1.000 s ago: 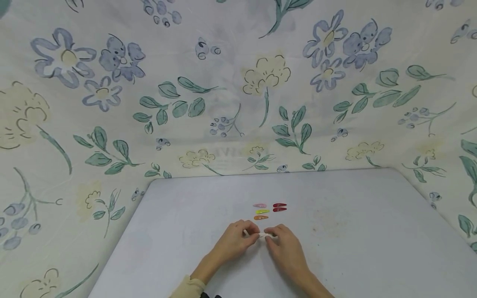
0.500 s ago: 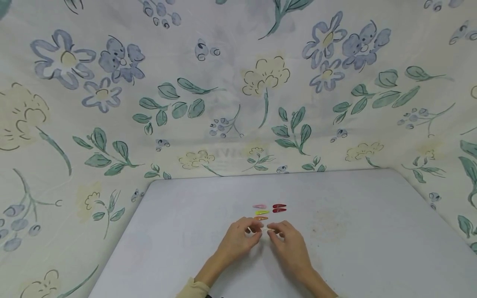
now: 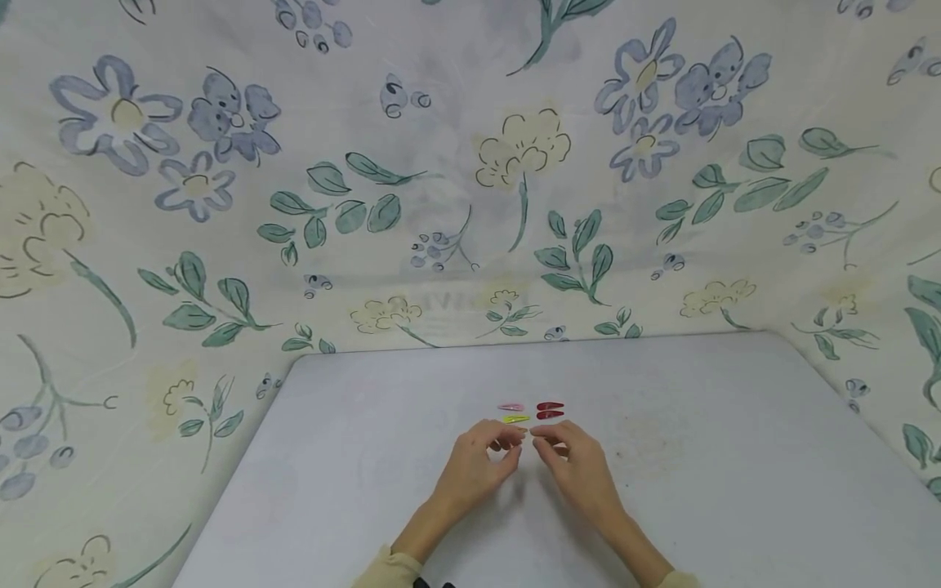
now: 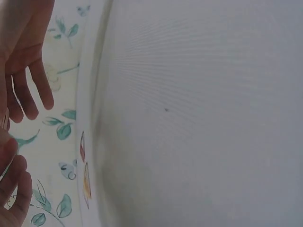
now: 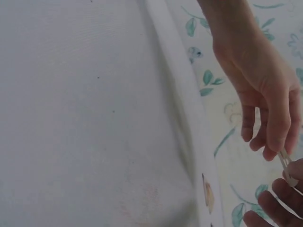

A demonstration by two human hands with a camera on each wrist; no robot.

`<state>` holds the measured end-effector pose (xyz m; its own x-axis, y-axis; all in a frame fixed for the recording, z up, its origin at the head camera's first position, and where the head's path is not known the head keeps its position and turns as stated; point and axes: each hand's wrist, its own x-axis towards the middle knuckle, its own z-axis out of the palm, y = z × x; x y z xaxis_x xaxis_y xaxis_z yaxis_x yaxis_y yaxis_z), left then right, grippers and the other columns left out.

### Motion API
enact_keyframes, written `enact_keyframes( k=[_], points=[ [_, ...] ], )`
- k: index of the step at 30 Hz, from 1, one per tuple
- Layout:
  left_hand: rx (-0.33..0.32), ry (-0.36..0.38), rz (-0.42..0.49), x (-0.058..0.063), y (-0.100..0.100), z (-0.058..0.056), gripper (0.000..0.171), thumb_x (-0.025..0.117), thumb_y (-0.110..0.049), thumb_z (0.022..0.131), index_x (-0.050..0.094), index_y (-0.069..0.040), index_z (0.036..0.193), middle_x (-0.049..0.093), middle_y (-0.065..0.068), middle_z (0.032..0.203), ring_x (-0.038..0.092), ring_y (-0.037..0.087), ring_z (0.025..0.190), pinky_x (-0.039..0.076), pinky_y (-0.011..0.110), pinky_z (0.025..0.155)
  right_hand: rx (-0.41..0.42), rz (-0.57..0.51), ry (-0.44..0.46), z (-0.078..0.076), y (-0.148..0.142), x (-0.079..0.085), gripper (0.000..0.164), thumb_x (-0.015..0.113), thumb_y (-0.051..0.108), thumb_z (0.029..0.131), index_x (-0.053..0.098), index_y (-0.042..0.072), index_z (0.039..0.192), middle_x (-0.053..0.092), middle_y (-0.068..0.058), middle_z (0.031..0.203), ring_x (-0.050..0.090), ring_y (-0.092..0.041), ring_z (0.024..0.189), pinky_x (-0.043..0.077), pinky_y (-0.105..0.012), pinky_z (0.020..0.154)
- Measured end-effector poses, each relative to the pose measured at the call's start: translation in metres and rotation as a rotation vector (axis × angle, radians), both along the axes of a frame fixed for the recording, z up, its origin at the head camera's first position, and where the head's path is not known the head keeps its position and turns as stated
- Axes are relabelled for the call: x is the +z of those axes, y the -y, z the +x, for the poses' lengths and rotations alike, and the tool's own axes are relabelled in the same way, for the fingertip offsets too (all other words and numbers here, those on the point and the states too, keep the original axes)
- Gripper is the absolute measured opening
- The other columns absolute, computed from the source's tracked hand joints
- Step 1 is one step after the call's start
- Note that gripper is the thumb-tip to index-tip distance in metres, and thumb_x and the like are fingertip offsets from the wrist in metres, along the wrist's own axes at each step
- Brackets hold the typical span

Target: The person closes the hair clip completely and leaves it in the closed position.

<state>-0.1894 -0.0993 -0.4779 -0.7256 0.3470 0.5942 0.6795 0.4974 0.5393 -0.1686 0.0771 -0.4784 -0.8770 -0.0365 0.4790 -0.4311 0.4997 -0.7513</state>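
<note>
A small white snap hair clip [image 5: 284,163] spans the gap between the two hands in the right wrist view. My left hand [image 3: 478,464] pinches one end, and the fingers of my right hand [image 3: 582,469] pinch the other. The clip is mostly hidden by fingertips in the head view. Just beyond the hands lie a yellow clip [image 3: 516,419], a pink clip [image 3: 510,407] and two dark red clips, the nearer red clip [image 3: 550,415] right behind the right fingertips. The left fingers cover most of the orange clip.
The hands are over a white-covered table [image 3: 353,425] whose far edge meets a floral cloth [image 3: 441,245]. That cloth also hangs along both sides. A few small dark specks [image 3: 619,454] dot the cover to the right of the hands.
Both hands have moved away from the body with the white hair clip, toward the laid-out clips. The left fingers now cover the orange clip, which was visible before.
</note>
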Motion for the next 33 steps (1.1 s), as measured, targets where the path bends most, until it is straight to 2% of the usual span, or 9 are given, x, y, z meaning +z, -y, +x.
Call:
enact_keyframes(
  k=[6, 9, 13, 17, 23, 33],
  points=[
    [0.04, -0.016, 0.057, 0.006, -0.004, -0.003, 0.012, 0.074, -0.002, 0.08, 0.071, -0.01, 0.089, 0.067, -0.001, 0.083, 0.062, 0.015, 0.076, 0.055, 0.032, 0.068, -0.002, -0.026, 0.05, -0.006, -0.006, 0.007, 0.014, 0.072, 0.004, 0.088, 0.072, 0.011, 0.1, 0.071, 0.002, 0.097, 0.067, -0.014, 0.089, 0.057, -0.028, 0.077],
    [0.052, -0.024, 0.093, 0.006, -0.006, -0.006, 0.013, 0.073, -0.001, 0.079, 0.071, -0.01, 0.088, 0.067, 0.0, 0.083, 0.062, 0.014, 0.076, 0.055, 0.03, 0.068, -0.003, -0.042, 0.025, -0.009, -0.011, 0.009, 0.013, 0.072, 0.003, 0.088, 0.072, 0.011, 0.098, 0.071, 0.002, 0.095, 0.068, -0.016, 0.089, 0.058, -0.029, 0.076],
    [0.039, -0.023, 0.161, 0.007, -0.011, -0.009, 0.013, 0.072, 0.002, 0.079, 0.07, -0.008, 0.087, 0.071, 0.005, 0.091, 0.063, 0.015, 0.078, 0.056, 0.03, 0.069, 0.004, -0.056, -0.02, -0.014, -0.014, 0.009, 0.013, 0.072, 0.001, 0.087, 0.073, 0.009, 0.097, 0.072, 0.0, 0.094, 0.069, -0.019, 0.089, 0.058, -0.028, 0.072],
    [0.041, -0.022, 0.206, 0.009, -0.017, -0.011, 0.013, 0.072, 0.002, 0.08, 0.071, -0.008, 0.088, 0.07, 0.004, 0.089, 0.063, 0.014, 0.078, 0.056, 0.035, 0.068, 0.006, -0.059, -0.024, -0.017, -0.015, 0.011, 0.012, 0.071, 0.002, 0.088, 0.072, 0.009, 0.097, 0.072, -0.001, 0.096, 0.069, -0.02, 0.09, 0.058, -0.026, 0.072],
    [0.061, 0.033, 0.241, 0.013, -0.021, -0.013, 0.011, 0.071, 0.0, 0.083, 0.072, -0.01, 0.087, 0.067, -0.002, 0.083, 0.062, 0.011, 0.08, 0.056, 0.034, 0.072, 0.02, -0.062, -0.053, -0.02, -0.017, 0.014, 0.011, 0.069, 0.006, 0.091, 0.072, 0.012, 0.099, 0.072, 0.002, 0.099, 0.068, -0.017, 0.097, 0.058, -0.031, 0.076],
    [0.019, 0.067, 0.236, 0.01, -0.02, -0.012, 0.01, 0.069, -0.002, 0.089, 0.069, -0.011, 0.09, 0.064, -0.003, 0.083, 0.061, 0.012, 0.08, 0.055, 0.03, 0.072, 0.064, -0.056, -0.07, -0.021, -0.017, 0.009, 0.014, 0.068, 0.002, 0.091, 0.07, 0.012, 0.1, 0.071, 0.002, 0.101, 0.068, -0.018, 0.098, 0.058, -0.033, 0.077]
  ],
)
